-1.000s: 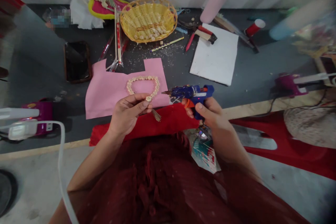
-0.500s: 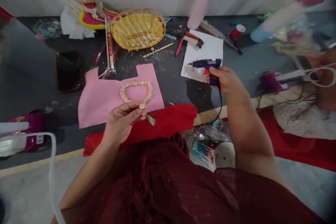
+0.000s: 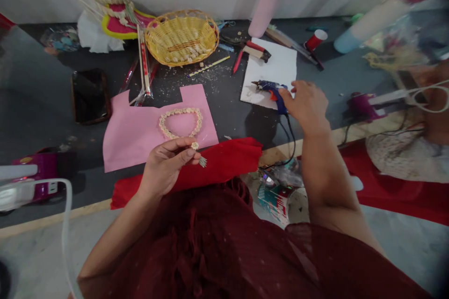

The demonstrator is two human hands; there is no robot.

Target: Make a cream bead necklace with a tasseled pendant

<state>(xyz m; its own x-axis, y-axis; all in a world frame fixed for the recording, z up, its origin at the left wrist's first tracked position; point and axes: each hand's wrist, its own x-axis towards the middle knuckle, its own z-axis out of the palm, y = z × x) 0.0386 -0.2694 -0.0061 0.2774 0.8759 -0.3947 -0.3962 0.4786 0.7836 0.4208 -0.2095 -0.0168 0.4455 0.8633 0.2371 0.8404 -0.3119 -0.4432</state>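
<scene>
My left hand (image 3: 168, 163) pinches a small cream flower (image 3: 195, 145) between thumb and fingertips, and a pale grey-green tassel (image 3: 202, 162) pokes out below the fingers. Just behind it, a loop of cream flower beads (image 3: 180, 111) rests over the pink sheet (image 3: 133, 135). Whether the loop joins the pinched flower is hidden by my fingers. My right hand (image 3: 305, 103) is open, fingers apart, beside the handle of a blue glue gun (image 3: 271, 86). The glue gun lies on white paper (image 3: 252, 65), its nozzle pointing left and its cord running down to the table edge.
A yellow wicker basket (image 3: 182, 39) with small pieces stands at the back. Red-handled pliers (image 3: 257, 49), a pink bottle (image 3: 266, 4) and a red thread spool (image 3: 316, 39) lie or stand behind the glue gun. A phone (image 3: 90, 96) lies left. Another person's arm (image 3: 437, 103) shows at right.
My right hand has let go of the glue gun, now resting on the white paper, and its fingers have opened. My left hand has shifted slightly right with the flower.
</scene>
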